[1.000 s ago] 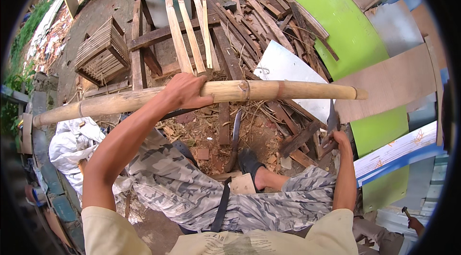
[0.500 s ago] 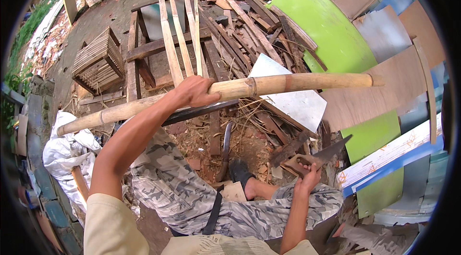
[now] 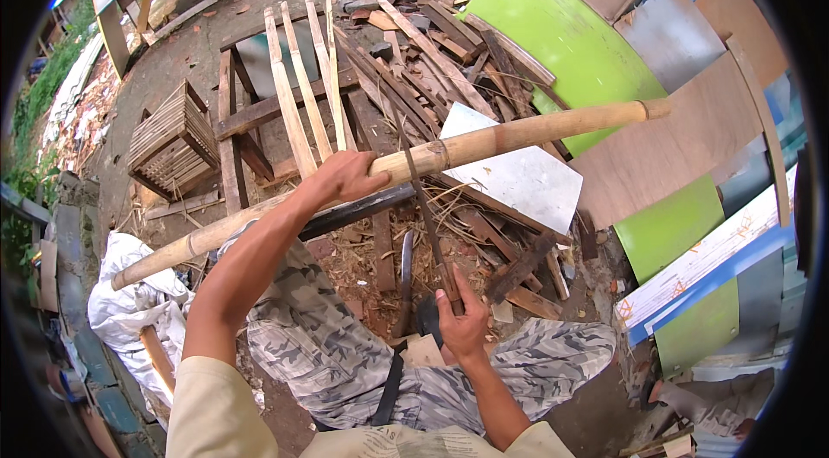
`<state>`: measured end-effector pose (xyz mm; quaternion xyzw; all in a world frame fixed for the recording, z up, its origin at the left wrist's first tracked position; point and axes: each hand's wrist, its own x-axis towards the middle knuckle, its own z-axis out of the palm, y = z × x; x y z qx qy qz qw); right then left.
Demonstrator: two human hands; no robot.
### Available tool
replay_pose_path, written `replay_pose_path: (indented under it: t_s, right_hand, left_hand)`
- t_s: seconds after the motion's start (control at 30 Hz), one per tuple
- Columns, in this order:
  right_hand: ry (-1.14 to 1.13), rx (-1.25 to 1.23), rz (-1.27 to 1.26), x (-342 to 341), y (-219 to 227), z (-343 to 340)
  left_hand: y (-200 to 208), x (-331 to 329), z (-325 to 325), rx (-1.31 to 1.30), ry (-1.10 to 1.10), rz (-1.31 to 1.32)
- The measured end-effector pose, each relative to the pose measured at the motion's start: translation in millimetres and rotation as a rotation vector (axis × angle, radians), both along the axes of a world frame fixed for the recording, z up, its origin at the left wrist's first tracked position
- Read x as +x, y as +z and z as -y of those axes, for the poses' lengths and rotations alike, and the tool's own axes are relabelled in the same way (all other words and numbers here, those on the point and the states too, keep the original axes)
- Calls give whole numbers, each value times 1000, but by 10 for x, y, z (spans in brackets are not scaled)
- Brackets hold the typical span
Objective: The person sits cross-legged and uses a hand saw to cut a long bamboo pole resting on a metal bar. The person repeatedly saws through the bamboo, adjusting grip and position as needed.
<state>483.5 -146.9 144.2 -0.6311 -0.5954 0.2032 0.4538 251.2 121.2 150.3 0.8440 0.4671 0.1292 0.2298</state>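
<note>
A long bamboo pole (image 3: 527, 135) runs slantwise across my front, its left end over a white sack (image 3: 129, 303). My left hand (image 3: 347, 176) is wrapped round the pole near its middle. My right hand (image 3: 464, 320) grips the handle of a handsaw (image 3: 425, 216), with the index finger stretched along it. The saw's blade stands nearly edge-on and crosses the pole just right of my left hand; whether the teeth touch is unclear. Under the pole lies a dark beam (image 3: 367, 209). A curved blade tool (image 3: 406, 272) rests on the ground between my legs.
Split bamboo strips (image 3: 302, 95) lean on a wooden frame (image 3: 231, 121); a slatted crate (image 3: 177, 147) stands left of it. Beyond the pole lies a scrap wood pile (image 3: 432, 52). Green (image 3: 553, 35) and brown panels (image 3: 682, 138) cover the right. Another person's leg (image 3: 717, 402) shows lower right.
My right hand has swung the saw leftward from beside my right knee up to the pole, turning its blade edge-on. My left hand keeps its hold; the view has shifted slightly.
</note>
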Motion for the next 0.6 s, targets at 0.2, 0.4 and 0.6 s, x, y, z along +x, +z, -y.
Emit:
replay_pose_path:
  t_s: [0.2,0.4,0.6]
  right_hand:
    - [17,-39,-4,-128,-76,119]
    - [-14,-51,81,-273,4,224]
    - [-21,-173,57,-345,93,298]
  left_hand:
    - [-39,23,37,-110,-5,-61]
    - [-8,78,49,-141,4,-79]
    - [54,91,20,-153,8,-134]
